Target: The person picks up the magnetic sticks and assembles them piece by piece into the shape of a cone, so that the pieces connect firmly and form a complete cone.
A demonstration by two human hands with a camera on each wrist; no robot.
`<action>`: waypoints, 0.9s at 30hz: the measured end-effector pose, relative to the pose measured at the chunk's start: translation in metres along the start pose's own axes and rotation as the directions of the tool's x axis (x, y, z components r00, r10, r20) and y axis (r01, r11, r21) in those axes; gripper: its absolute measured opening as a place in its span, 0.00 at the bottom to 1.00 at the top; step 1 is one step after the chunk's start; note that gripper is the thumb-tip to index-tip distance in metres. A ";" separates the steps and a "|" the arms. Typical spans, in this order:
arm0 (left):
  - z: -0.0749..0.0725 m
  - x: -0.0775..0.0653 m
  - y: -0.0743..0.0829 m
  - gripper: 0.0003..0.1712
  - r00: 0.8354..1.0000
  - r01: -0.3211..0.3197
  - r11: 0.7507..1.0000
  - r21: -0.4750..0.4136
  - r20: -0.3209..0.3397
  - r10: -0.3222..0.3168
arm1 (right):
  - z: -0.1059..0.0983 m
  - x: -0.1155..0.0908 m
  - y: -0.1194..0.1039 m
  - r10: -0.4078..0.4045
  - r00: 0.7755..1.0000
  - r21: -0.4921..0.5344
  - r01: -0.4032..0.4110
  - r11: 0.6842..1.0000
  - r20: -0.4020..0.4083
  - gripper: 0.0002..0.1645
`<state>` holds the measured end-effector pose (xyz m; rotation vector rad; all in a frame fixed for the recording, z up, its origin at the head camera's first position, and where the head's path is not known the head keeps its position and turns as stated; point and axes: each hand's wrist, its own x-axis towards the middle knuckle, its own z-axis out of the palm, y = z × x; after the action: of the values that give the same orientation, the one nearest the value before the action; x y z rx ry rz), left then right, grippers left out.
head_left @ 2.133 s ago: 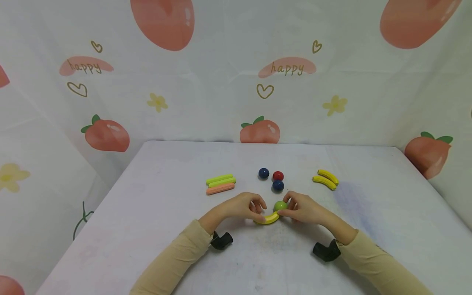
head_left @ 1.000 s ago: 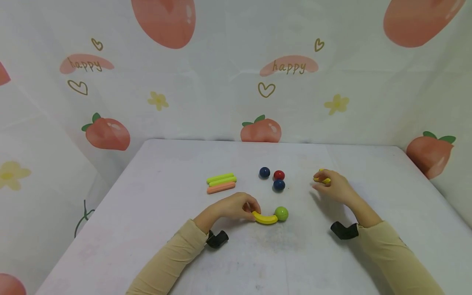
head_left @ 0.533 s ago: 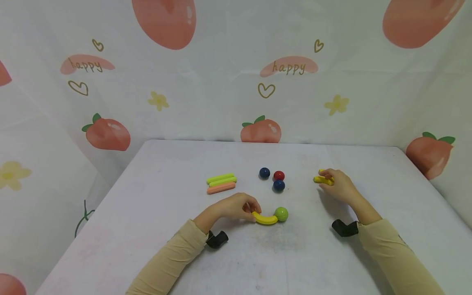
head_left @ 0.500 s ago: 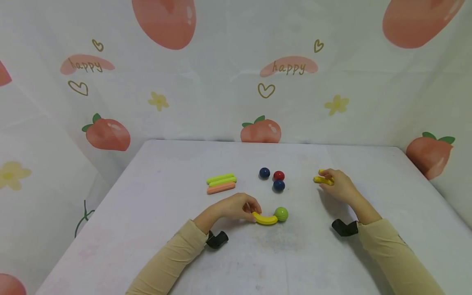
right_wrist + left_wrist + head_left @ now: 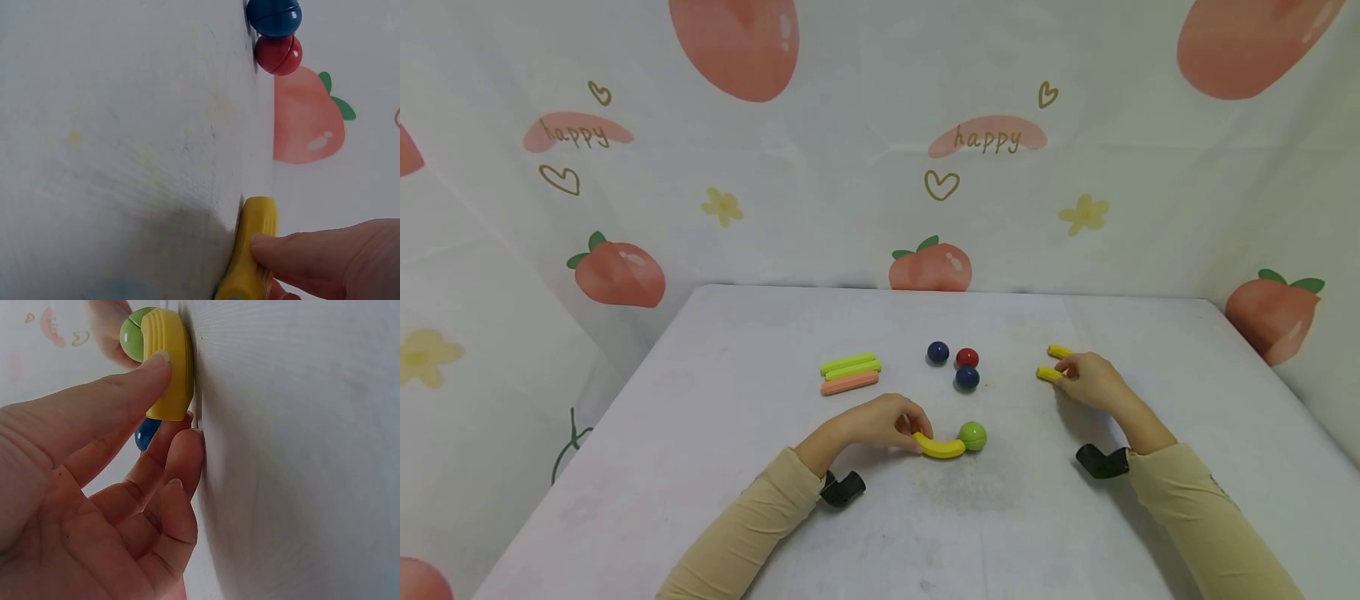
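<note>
Dim diffuse light, soft shadows, small glints

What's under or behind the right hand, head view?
Left ends of the farther yellow piece and the nearer yellow piece show past the right hand, which pinches the nearer one. Their right ends, and anything else beneath, are covered.

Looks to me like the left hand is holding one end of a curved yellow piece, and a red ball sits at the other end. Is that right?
Not quite: the ball at the other end is green, as the head view shows. The left hand does hold the curved yellow piece.
</note>
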<state>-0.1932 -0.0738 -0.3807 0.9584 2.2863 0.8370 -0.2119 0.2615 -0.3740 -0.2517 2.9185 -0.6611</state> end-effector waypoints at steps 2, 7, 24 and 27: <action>0.000 0.000 0.000 0.09 1.000 -0.002 1.000 -0.002 0.002 0.002 | 0.001 0.000 0.000 0.005 1.000 0.006 -0.005 1.000 0.007 0.16; 0.001 0.001 0.000 0.09 1.000 -0.009 1.000 -0.002 0.004 0.009 | 0.003 -0.001 -0.001 0.003 1.000 0.024 -0.004 1.000 0.008 0.15; 0.003 0.002 0.002 0.09 1.000 -0.008 1.000 0.008 -0.002 0.008 | 0.010 -0.005 -0.019 -0.037 0.997 0.195 0.024 0.981 0.065 0.20; 0.003 0.001 0.004 0.09 1.000 -0.010 1.000 0.011 0.002 0.009 | 0.010 -0.007 -0.025 -0.055 0.996 0.234 0.038 0.972 0.069 0.19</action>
<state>-0.1902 -0.0697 -0.3801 0.9755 2.2886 0.8272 -0.1996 0.2369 -0.3718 -0.3107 2.7390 -0.9692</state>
